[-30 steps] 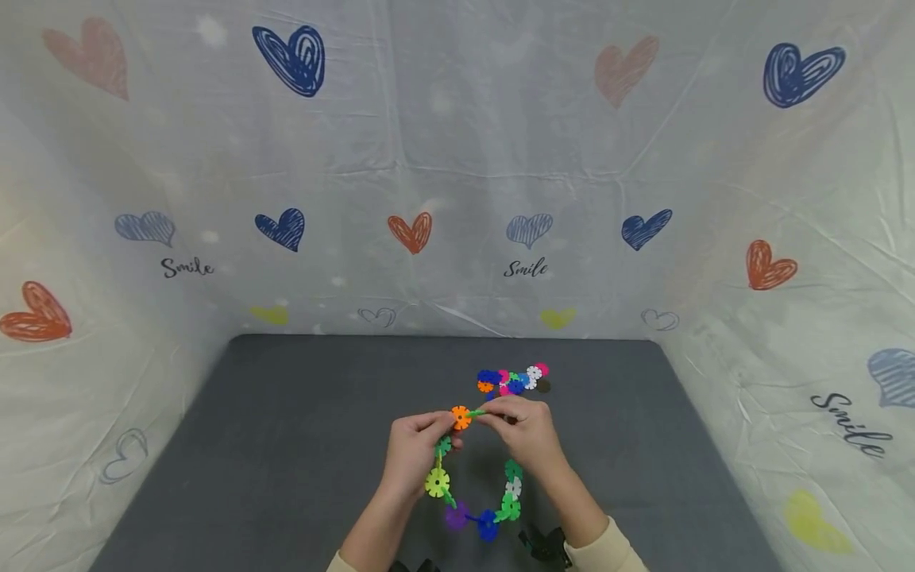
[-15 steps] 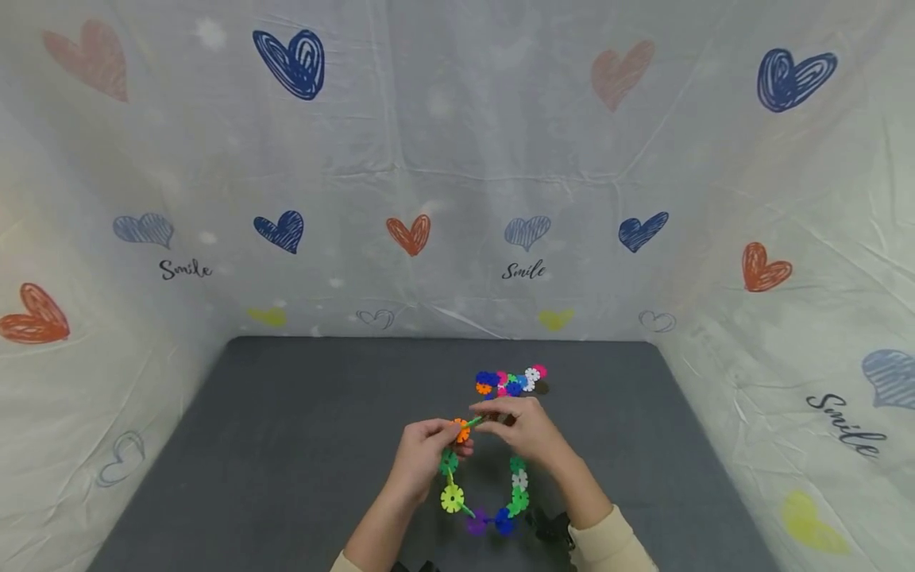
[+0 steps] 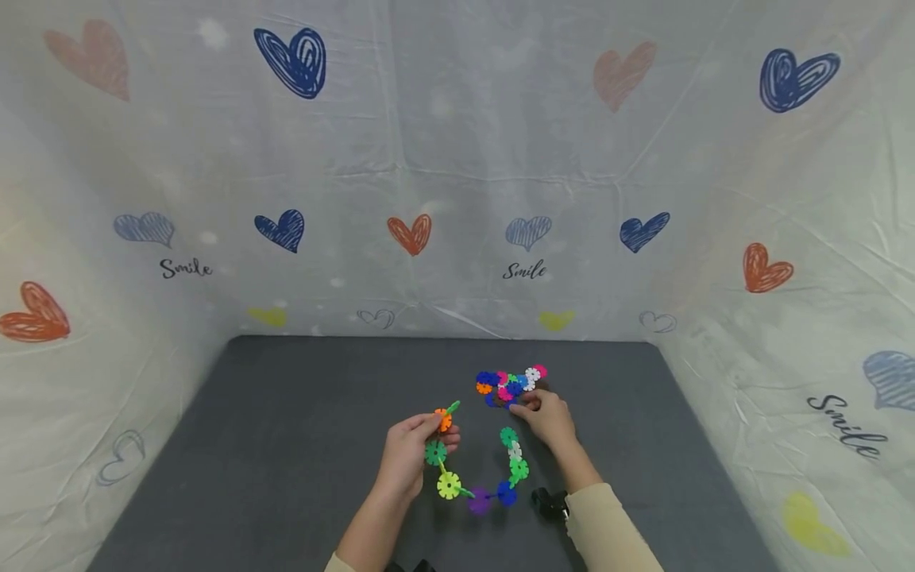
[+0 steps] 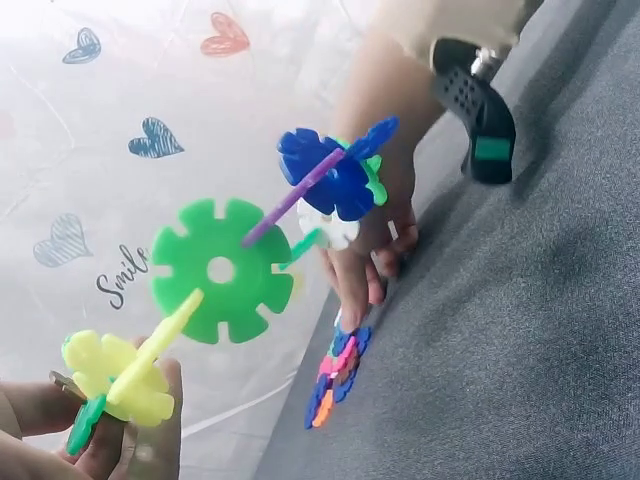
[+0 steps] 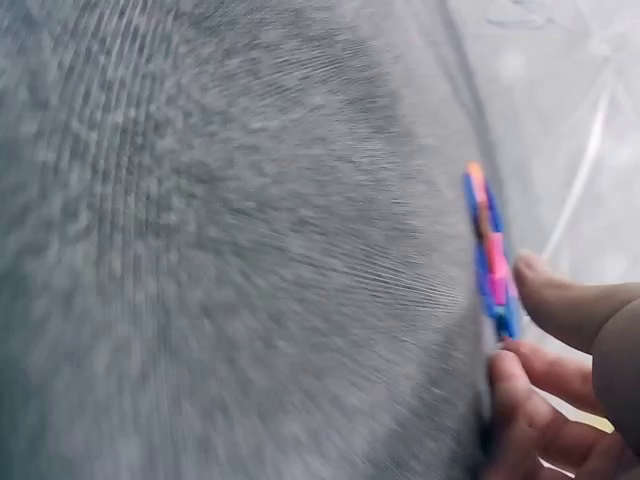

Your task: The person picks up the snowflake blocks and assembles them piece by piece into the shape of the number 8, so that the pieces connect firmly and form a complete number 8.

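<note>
My left hand (image 3: 409, 453) pinches the orange disc (image 3: 444, 421) near one end of a chain of notched, flower-shaped plastic discs, with a bright green disc (image 3: 453, 407) sticking up beyond it. From there the chain hangs in a U through a teal disc (image 3: 435, 453), a yellow disc (image 3: 449, 485), a purple disc (image 3: 479, 500) and a blue disc (image 3: 507, 493), then rises through green and white ones to a free end. My right hand (image 3: 549, 417) is at the near side of a small pile of loose discs (image 3: 510, 383), thumb and fingers parted beside it.
The pile lies on the dark grey table (image 3: 314, 445) toward its far side. A hanging white sheet (image 3: 457, 183) printed with hearts stands behind and at both sides. A black wrist device (image 3: 549, 504) hangs by the right sleeve (image 3: 608, 520).
My right hand has left the green disc at the chain's end and moved back and right to the pile. The left hand keeps the chain, shifted slightly left, the green disc now pointing up free.
</note>
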A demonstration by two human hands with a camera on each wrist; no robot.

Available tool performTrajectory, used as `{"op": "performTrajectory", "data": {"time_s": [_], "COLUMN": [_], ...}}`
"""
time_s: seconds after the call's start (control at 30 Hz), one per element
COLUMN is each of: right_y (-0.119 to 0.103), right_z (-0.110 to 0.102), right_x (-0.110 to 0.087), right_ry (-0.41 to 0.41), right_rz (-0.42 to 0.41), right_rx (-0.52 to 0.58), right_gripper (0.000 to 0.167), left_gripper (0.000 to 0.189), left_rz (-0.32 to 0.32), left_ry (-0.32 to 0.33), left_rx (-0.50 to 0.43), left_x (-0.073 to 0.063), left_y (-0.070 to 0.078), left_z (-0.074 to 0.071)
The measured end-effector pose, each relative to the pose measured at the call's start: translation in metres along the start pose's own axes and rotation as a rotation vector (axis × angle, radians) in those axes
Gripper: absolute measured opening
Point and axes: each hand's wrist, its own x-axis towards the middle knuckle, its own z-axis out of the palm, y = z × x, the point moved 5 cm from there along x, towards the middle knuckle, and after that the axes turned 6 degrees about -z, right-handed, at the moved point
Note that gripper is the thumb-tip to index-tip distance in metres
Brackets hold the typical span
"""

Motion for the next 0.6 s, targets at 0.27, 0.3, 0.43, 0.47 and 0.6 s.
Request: {"op": "performTrajectory", "data": {"time_s": [0.27, 0.3, 0.43, 0.47, 0.6], "right_y": [-0.001, -0.001, 0.0, -0.001, -0.012], "right_z": [0.009, 0.009, 0.008, 0.008, 0.004], "right_x": [0.016, 0.018, 0.021, 0.021, 0.015], "right_ry": [0.06, 0.067, 0.078, 0.076, 0.064], "right_rz": [0.142, 0.15, 0.155, 0.146, 0.029], "right_rx": [-0.084, -0.086, -0.023, 0.026, 0.241], "right_gripper": [0.046, 0.044, 0.034, 0.031, 0.026], "left_gripper": [0.031, 0.031, 0.031, 0.031, 0.031], "left_rz": [-0.012, -0.015, -0.012, -0.01, -0.001], "left_ry": [-0.008, -0.006, -0.01, -0.01, -0.013], "left_rx": [0.001, 0.008, 0.042, 0.046, 0.059], "left_x": [0.0, 0.0, -0.001, -0.001, -0.002], "left_y": [0.001, 0.001, 0.002, 0.002, 0.002], "left_z": [0.001, 0.001, 0.002, 0.002, 0.002]}}
